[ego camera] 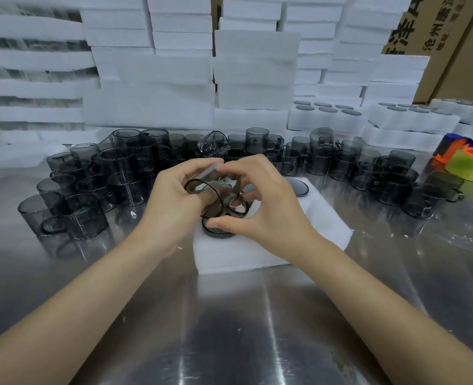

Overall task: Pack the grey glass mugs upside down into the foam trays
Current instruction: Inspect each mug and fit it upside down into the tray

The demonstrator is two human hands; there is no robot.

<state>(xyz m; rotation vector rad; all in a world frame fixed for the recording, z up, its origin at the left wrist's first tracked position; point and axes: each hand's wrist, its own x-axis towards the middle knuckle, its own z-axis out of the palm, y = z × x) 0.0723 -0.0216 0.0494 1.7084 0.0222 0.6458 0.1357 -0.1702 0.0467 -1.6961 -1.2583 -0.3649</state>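
At the centre of the frame, the left hand (174, 198) and the right hand (268, 209) are both gripping one grey glass mug (216, 194). The fingers of each hand are curling round its wall. The mug is being held tilted, with its open rim facing the lower left and its handle facing the right hand. It is hanging just above the foam tray (318, 229), which is lying flat on the steel table (229, 329).

Two seated mugs are sitting upside down in the tray. One (218, 232) is directly below the hands. The other (297, 187) is at the tray's upper right corner.

Behind the tray, loose mugs (90, 215) are standing in a wide band running from the left edge of the frame to the right. Some are stacked in twos.

Along the top of the frame, stacked foam trays (152, 79) are forming a wall. At the upper right, packed trays (324, 118) are showing round grey mug bases. Cardboard boxes (452, 40) are standing in the upper right corner. Coloured tape rolls (469, 165) are lying at the right edge.
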